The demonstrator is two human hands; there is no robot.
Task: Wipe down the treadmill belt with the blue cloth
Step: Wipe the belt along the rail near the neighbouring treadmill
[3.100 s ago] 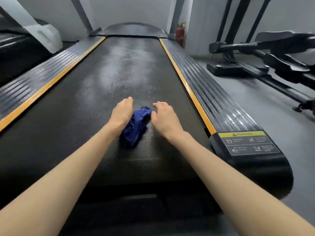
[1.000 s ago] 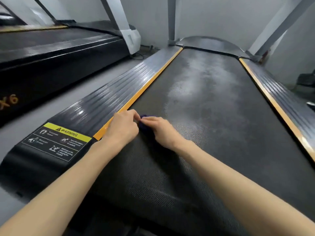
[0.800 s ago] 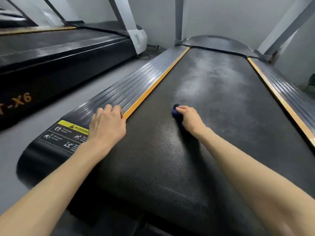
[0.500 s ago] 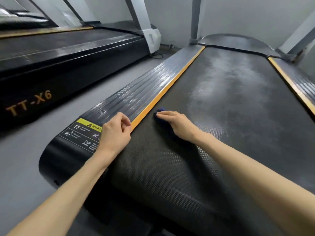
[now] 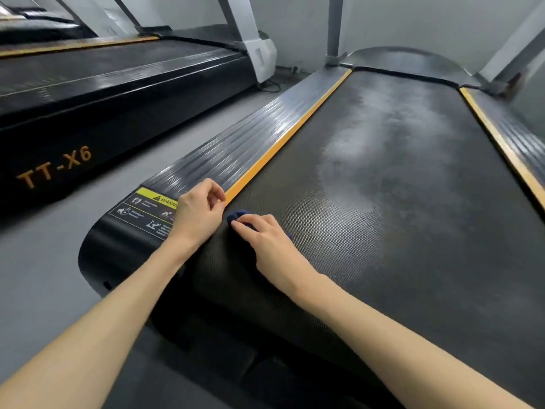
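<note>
The black textured treadmill belt (image 5: 398, 202) runs away from me, with pale dusty patches along its middle. My right hand (image 5: 265, 234) presses the blue cloth (image 5: 236, 215) onto the belt's near left corner; only a small dark-blue bulge shows past my fingertips. My left hand (image 5: 199, 212) rests on the left side rail (image 5: 236, 149) by the yellow warning label (image 5: 153, 199), fingers loosely curled, holding nothing. The orange strip (image 5: 280, 146) borders the belt just right of that hand.
A second black treadmill marked TT-X6 (image 5: 88, 107) stands to the left across a strip of grey floor (image 5: 59, 246). Grey uprights (image 5: 334, 28) rise at the far end, and the right side rail (image 5: 513, 134) edges the belt.
My right hand has slid the cloth back toward me and left along the belt edge, close to my left hand. My left hand stays on the side rail.
</note>
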